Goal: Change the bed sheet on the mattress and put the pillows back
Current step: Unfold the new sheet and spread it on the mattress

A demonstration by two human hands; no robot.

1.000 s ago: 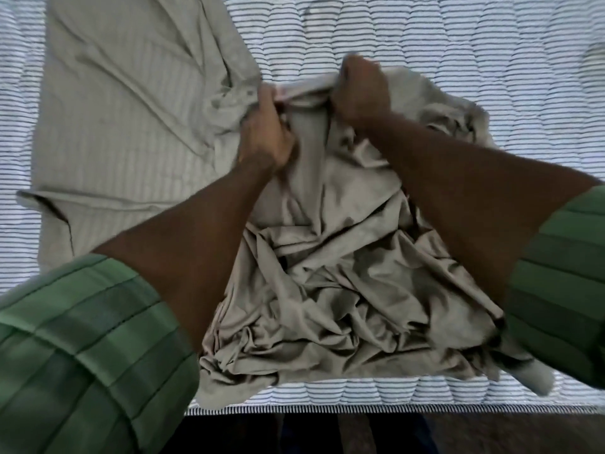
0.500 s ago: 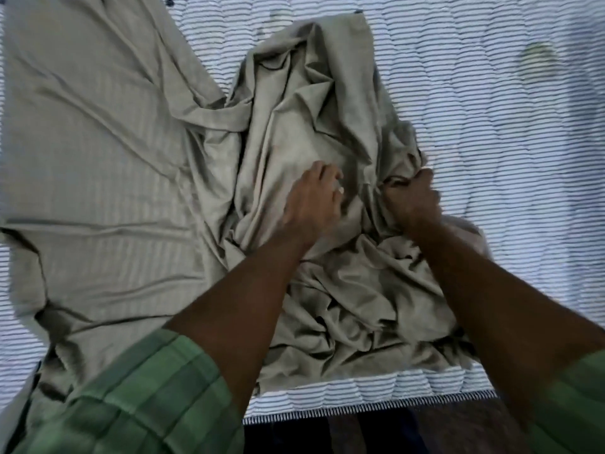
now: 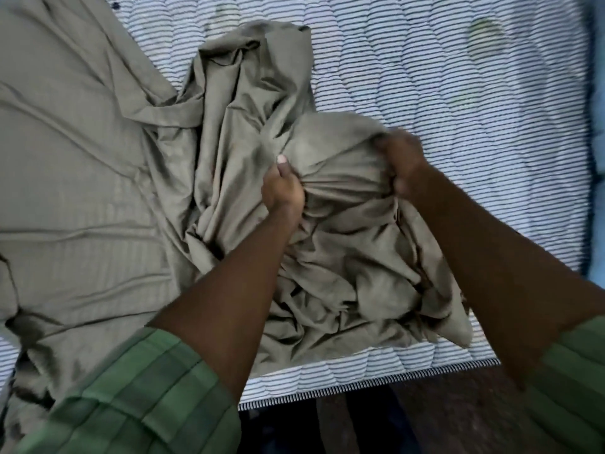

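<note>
left hand (image 3: 282, 189) fingers curled, gripped bunched olive sheet (image 3: 229, 132). right hand (image 3: 401, 165) blurred, fingers curled round same fold. both forearms reached forward. sheet lay crumpled on striped mattress (image 3: 458, 103), spread flatter at left.

Striped mattress (image 3: 458, 132) w/ crumpled olive sheet (image 3: 98, 191) on top.

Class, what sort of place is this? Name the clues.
Probably a bedroom: a bare striped quilted mattress, an olive bed sheet being spread over it, and dark floor at the bed's edge.
</note>
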